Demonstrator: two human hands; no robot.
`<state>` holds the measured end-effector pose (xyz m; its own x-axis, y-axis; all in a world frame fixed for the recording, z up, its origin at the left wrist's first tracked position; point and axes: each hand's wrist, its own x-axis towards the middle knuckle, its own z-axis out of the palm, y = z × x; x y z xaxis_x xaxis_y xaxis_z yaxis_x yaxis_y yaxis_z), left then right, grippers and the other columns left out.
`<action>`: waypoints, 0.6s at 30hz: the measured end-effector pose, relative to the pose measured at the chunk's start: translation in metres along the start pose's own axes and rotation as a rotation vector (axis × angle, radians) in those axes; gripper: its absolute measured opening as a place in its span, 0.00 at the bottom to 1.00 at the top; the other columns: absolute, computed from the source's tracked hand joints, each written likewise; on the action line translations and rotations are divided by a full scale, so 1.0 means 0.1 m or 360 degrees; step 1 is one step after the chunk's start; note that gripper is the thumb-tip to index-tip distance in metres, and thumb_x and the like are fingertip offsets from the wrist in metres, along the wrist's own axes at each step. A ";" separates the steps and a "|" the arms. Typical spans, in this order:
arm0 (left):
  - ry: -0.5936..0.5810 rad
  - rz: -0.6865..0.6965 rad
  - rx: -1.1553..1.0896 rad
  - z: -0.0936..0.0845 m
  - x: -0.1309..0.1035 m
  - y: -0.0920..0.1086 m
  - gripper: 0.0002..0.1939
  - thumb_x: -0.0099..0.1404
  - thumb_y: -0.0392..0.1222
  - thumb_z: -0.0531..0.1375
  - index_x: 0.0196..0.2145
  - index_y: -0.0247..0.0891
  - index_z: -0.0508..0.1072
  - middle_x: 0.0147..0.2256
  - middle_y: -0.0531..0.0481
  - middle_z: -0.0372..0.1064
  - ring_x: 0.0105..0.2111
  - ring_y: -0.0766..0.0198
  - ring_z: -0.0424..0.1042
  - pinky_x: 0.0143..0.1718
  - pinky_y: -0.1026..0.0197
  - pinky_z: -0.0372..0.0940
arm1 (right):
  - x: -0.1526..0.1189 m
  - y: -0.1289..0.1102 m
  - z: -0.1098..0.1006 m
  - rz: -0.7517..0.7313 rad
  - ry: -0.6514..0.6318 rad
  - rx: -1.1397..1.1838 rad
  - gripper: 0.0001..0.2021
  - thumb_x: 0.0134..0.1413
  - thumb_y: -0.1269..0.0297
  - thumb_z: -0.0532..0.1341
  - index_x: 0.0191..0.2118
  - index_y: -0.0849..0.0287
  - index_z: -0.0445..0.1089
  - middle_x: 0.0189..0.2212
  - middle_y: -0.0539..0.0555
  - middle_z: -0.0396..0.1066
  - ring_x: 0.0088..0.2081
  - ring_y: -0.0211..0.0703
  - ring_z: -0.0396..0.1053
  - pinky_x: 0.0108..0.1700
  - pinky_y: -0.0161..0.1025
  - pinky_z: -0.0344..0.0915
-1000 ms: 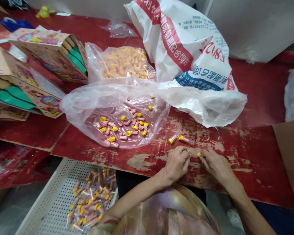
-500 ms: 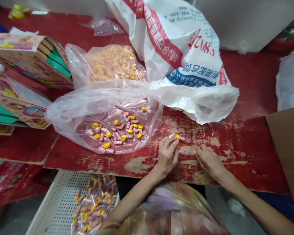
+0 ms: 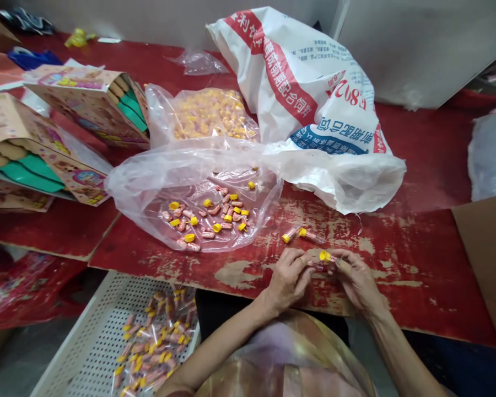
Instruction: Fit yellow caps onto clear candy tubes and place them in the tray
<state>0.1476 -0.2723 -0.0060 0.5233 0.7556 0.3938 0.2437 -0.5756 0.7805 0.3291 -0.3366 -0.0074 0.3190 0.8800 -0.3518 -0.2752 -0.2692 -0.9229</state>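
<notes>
My left hand is closed, its fingertips at a small clear tube with pink-and-white contents. Facing it, my right hand pinches another small piece with a yellow cap and pink contents showing beside it. How the two pieces meet is partly hidden by the fingers. Just beyond my hands lie two yellow-capped clear tubes on the worn red table. To the left, an open clear plastic bag has loose pink-and-white pieces and yellow caps spread on it.
A clear bag of many yellow caps sits behind, beside a large white printed sack. Printed boxes stand at left. Below the table edge is a white perforated crate with capped tubes. Brown cardboard borders the right.
My right hand has come up and turned, now showing the yellow cap upright near my left fingertips. My left hand has drawn away from the tubes lying behind it. The view has shifted slightly.
</notes>
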 end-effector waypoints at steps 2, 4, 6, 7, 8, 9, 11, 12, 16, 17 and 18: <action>0.0000 -0.0119 -0.0228 0.02 0.03 0.06 0.12 0.65 0.41 0.54 0.44 0.35 0.70 0.39 0.42 0.69 0.41 0.59 0.67 0.43 0.56 0.64 | -0.03 0.02 0.17 -0.0158 -0.0016 0.0103 0.15 0.47 0.58 0.66 0.38 0.59 0.65 0.33 0.53 0.67 0.30 0.37 0.67 0.34 0.37 0.68; 0.0000 -0.0310 -0.0479 0.01 0.05 0.11 0.13 0.65 0.44 0.55 0.44 0.36 0.71 0.38 0.44 0.69 0.40 0.60 0.67 0.43 0.57 0.64 | -0.07 0.04 0.33 -0.0360 -0.0023 0.0077 0.12 0.49 0.60 0.65 0.38 0.58 0.65 0.38 0.54 0.67 0.35 0.39 0.69 0.38 0.37 0.69; 0.0032 -0.0558 -0.0719 -0.02 0.06 0.15 0.13 0.65 0.47 0.55 0.40 0.35 0.72 0.36 0.46 0.69 0.37 0.62 0.68 0.41 0.60 0.63 | -0.10 0.05 0.47 -0.0570 -0.0029 -0.0078 0.10 0.51 0.63 0.64 0.39 0.57 0.65 0.41 0.54 0.65 0.40 0.38 0.68 0.41 0.36 0.69; 0.0055 -0.0684 -0.0822 -0.03 0.06 0.16 0.13 0.65 0.48 0.55 0.39 0.35 0.72 0.35 0.46 0.69 0.36 0.63 0.67 0.40 0.61 0.63 | -0.11 0.05 0.53 -0.0664 -0.0030 -0.0185 0.09 0.52 0.64 0.63 0.39 0.57 0.65 0.40 0.54 0.65 0.41 0.38 0.68 0.42 0.35 0.68; 0.0079 -0.0801 -0.0915 -0.05 0.06 0.17 0.14 0.64 0.49 0.56 0.38 0.35 0.72 0.34 0.47 0.68 0.35 0.63 0.67 0.39 0.62 0.63 | -0.12 0.05 0.58 -0.0754 -0.0025 -0.0304 0.09 0.53 0.65 0.62 0.40 0.57 0.65 0.40 0.54 0.65 0.42 0.39 0.67 0.42 0.35 0.68; 0.0099 -0.0906 -0.1002 -0.06 0.06 0.17 0.14 0.63 0.50 0.57 0.37 0.35 0.72 0.34 0.48 0.68 0.35 0.64 0.67 0.39 0.63 0.63 | -0.12 0.04 0.61 -0.0838 -0.0018 -0.0428 0.08 0.54 0.66 0.61 0.40 0.57 0.65 0.40 0.54 0.65 0.43 0.39 0.67 0.43 0.36 0.68; 0.0138 -0.1062 -0.1134 -0.10 0.05 0.16 0.15 0.61 0.50 0.59 0.37 0.35 0.72 0.33 0.49 0.68 0.33 0.65 0.66 0.38 0.64 0.62 | -0.10 0.03 0.66 -0.0966 -0.0034 -0.0664 0.08 0.55 0.67 0.59 0.42 0.57 0.64 0.40 0.55 0.65 0.44 0.41 0.66 0.45 0.38 0.68; 0.0165 -0.1104 -0.1161 -0.11 0.05 0.15 0.15 0.60 0.50 0.59 0.37 0.35 0.71 0.33 0.50 0.68 0.33 0.65 0.66 0.38 0.64 0.62 | -0.09 0.03 0.66 -0.1003 -0.0060 -0.0769 0.08 0.56 0.67 0.58 0.43 0.57 0.64 0.41 0.55 0.66 0.44 0.41 0.66 0.45 0.39 0.67; 0.0326 -0.1085 -0.1048 -0.14 0.04 0.15 0.13 0.59 0.48 0.61 0.35 0.35 0.73 0.34 0.49 0.68 0.36 0.63 0.66 0.41 0.63 0.62 | -0.05 0.06 0.66 -0.1096 -0.0120 -0.1033 0.11 0.58 0.65 0.56 0.47 0.56 0.63 0.44 0.55 0.66 0.45 0.40 0.66 0.44 0.37 0.68; 0.0349 -0.1068 -0.1041 -0.14 0.04 0.16 0.12 0.59 0.47 0.61 0.35 0.35 0.74 0.34 0.49 0.68 0.36 0.63 0.66 0.42 0.62 0.62 | -0.05 0.08 0.65 -0.1111 -0.0101 -0.1072 0.11 0.58 0.64 0.56 0.47 0.56 0.62 0.44 0.55 0.66 0.45 0.40 0.66 0.44 0.37 0.68; 0.0372 -0.1060 -0.1063 -0.13 0.05 0.17 0.12 0.58 0.45 0.61 0.35 0.35 0.74 0.34 0.49 0.69 0.36 0.63 0.66 0.42 0.62 0.62 | -0.05 0.11 0.65 -0.1124 -0.0069 -0.1107 0.12 0.59 0.63 0.56 0.48 0.57 0.62 0.44 0.55 0.66 0.45 0.41 0.66 0.43 0.36 0.68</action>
<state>0.1435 -0.2748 0.0158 0.2529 0.9469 -0.1983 -0.1199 0.2341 0.9648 0.2652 -0.3190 -0.0056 0.1674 0.9368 0.3074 0.5632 0.1650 -0.8097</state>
